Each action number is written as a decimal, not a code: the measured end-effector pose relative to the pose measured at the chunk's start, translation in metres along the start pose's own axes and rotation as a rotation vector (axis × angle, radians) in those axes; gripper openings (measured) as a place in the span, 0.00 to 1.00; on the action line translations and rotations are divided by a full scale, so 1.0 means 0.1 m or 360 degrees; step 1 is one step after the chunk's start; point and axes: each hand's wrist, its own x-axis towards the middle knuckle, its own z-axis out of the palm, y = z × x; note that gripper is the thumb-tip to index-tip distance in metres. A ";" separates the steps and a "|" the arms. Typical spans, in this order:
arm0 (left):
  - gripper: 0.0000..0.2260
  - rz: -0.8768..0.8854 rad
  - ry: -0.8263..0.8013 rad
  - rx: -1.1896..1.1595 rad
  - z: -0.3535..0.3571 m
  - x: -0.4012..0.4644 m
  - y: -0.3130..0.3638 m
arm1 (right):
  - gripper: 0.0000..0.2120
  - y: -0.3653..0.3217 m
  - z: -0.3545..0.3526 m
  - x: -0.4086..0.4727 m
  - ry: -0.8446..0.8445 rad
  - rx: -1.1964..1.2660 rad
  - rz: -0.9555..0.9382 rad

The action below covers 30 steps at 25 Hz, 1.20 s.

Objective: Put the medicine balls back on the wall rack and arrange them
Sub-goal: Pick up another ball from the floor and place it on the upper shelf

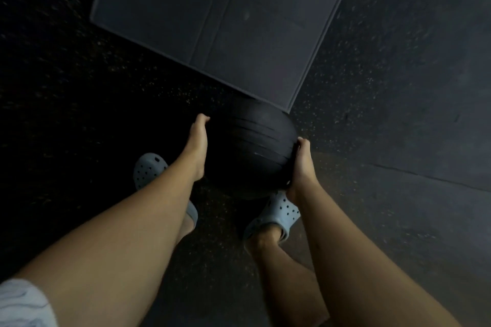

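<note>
A black medicine ball (249, 151) with grooved bands hangs in front of me, above my feet. My left hand (198, 146) presses flat against its left side, fingers pointing away from me. My right hand (303, 164) cups its right side, with the fingers curled under. Both arms are stretched out and down. The ball's underside is hidden. No wall rack is in view.
A large dark grey box (164, 2) with a flat top stands just beyond the ball, its near corner (288, 109) almost touching it. My feet in pale blue clogs (148, 167) (281, 215) stand on dark speckled rubber flooring (79, 87). The scene is dim.
</note>
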 end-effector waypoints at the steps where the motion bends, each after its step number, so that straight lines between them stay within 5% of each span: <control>1: 0.30 0.0032 0.0033 -0.0030 -0.03 -0.01 0.04 | 0.35 -0.02 0.06 -0.01 0.0025 0.0021 -0.0059; 6: 0.18 0.0143 0.0027 -0.0185 -0.18 -0.58 0.41 | 0.35 -0.23 0.23 -0.45 0.0078 0.0035 -0.0256; 13: 0.19 0.0487 -0.0065 -0.0416 -0.59 -2.64 1.53 | 0.37 -1.17 0.71 -2.47 -0.0107 -0.0010 -0.0685; 17: 0.28 0.0855 -0.0008 -0.0609 -1.10 -4.20 2.40 | 0.37 -1.84 1.29 -4.05 -0.0406 -0.0092 -0.0983; 22: 0.21 0.1502 -0.0032 -0.1039 -1.92 -6.14 3.07 | 0.34 -2.38 2.06 -6.27 -0.0862 -0.0168 -0.1488; 24: 0.27 0.1762 -0.0031 -0.1228 -2.39 -6.95 3.20 | 0.33 -2.38 2.38 -7.24 -0.1067 -0.0180 -0.1667; 27: 0.19 0.2209 -0.0043 -0.1295 -3.14 -8.21 3.22 | 0.30 -2.21 2.87 -8.63 -0.1430 -0.0126 -0.1882; 30: 0.19 0.2491 0.0255 -0.1303 -3.88 -9.18 3.13 | 0.28 -1.92 3.38 -9.77 -0.1830 -0.0058 -0.1942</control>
